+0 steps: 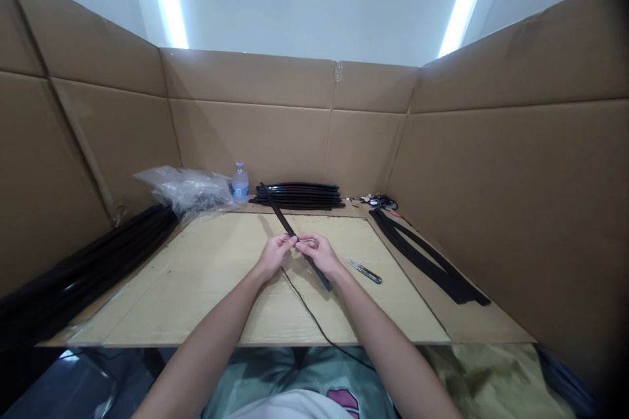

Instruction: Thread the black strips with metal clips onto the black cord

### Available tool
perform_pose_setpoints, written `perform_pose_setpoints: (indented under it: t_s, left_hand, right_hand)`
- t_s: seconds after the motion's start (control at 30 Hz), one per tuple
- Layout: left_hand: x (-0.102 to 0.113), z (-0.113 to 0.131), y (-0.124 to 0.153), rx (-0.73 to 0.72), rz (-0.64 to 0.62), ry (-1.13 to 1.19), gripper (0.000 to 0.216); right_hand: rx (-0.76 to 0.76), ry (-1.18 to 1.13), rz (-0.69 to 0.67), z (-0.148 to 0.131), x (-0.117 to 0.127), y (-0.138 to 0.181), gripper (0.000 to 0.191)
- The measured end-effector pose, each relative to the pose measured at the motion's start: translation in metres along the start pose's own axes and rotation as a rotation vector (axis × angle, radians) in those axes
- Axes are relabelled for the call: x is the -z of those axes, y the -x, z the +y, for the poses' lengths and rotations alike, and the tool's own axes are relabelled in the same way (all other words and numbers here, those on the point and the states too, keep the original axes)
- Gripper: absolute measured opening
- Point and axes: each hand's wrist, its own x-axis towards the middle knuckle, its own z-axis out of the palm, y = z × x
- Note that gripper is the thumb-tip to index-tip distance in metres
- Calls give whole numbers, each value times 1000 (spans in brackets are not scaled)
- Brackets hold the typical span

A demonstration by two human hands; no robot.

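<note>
A long black strip (278, 212) lies slanted over the wooden board (206, 288), from the back pile down to my hands. My left hand (274, 255) pinches it near its middle. My right hand (319, 254) is closed round it a little lower, and the strip's end sticks out below that hand. A thin black cord (314, 321) runs from my hands toward my lap. Small snips (366, 271) lie on the board just right of my right hand.
Cardboard walls enclose the desk. A stack of black strips (299, 196) and a water bottle (240, 183) stand at the back, a clear plastic bag (184, 188) back left, long black strips (88, 268) along the left, more strips (432, 262) on the right.
</note>
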Motion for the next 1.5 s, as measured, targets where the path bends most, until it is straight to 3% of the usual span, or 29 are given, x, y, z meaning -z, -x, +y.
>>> perform_pose_setpoints:
  t_s: [0.1,0.27,0.47,0.67,0.87,1.03,1.2,1.37,1.5]
  left_hand:
    - [-1,0,1,-6,-18,14,40]
    - [-2,-1,0,-20,-15,-2,38]
    - [-3,-3,-2,-22,10,-16,38]
    - [0,-3,-4,-24,47,24,36]
    - [-3,1,-2,-15,8,43,37]
    - [-3,1,-1,2,13,8,39]
    - [0,-2,-3,-18,22,-7,37]
    - [-2,-2,-3,-44,30,-42,34]
    - [-3,-3,-4,-56,43,-64,35]
  right_hand:
    - [-29,-15,4,3,2,-1,54]
    - [-29,-20,-12,3,2,2,42]
    - [-46,-33,-31,-2,-2,6,50]
    - [-38,-111,-40,-8,-2,6,34]
    - [-50,-169,-31,-5,-3,4,48]
    - [-40,-67,-131,-5,-6,3,42]
    - [-17,-38,-92,-5,-5,5,48]
    - [3,104,-68,1,-3,5,34]
    - [-4,42,-36,0,-6,4,34]
